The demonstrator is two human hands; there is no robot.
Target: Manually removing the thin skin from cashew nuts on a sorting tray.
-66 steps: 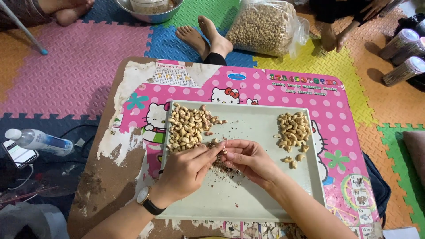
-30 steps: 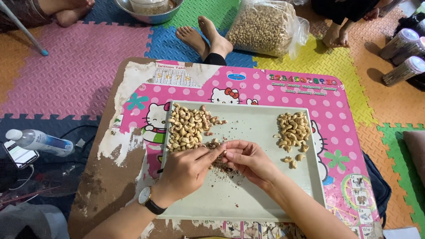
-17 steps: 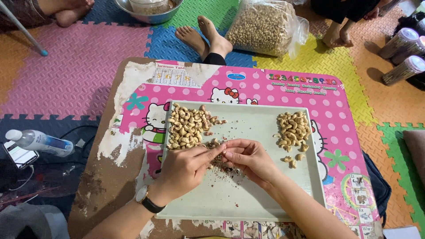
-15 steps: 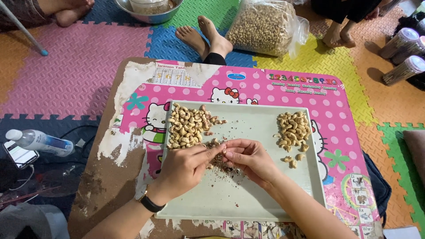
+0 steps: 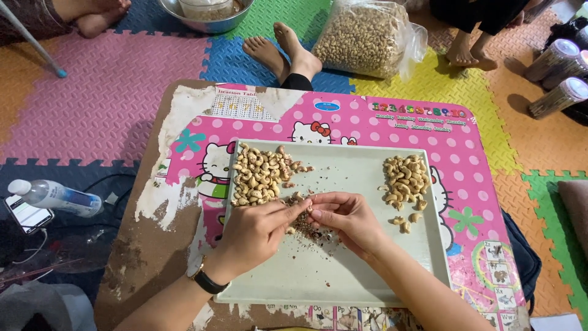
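A pale rectangular tray (image 5: 343, 288) lies on a low pink table (image 5: 380, 122). On its left end is a heap of unpeeled cashew nuts (image 5: 260, 175); on its right end a smaller heap of peeled cashews (image 5: 405, 181). Brown skin flakes (image 5: 306, 230) are scattered in the middle. My left hand (image 5: 254, 236) and my right hand (image 5: 346, 220) meet over the flakes, fingertips pinched together on one cashew nut (image 5: 308, 207). A dark watch is on my left wrist.
A big clear bag of cashews (image 5: 361, 37) and a metal bowl (image 5: 205, 12) sit on the coloured foam floor mats beyond the table. Other people's bare feet (image 5: 285, 52) rest there. A plastic bottle (image 5: 55, 196) and phone (image 5: 27, 214) lie at left, cylindrical containers (image 5: 560, 73) at right.
Both hands stay over the middle of the tray; only the fingertips shift slightly on the nut. The heaps look the same.
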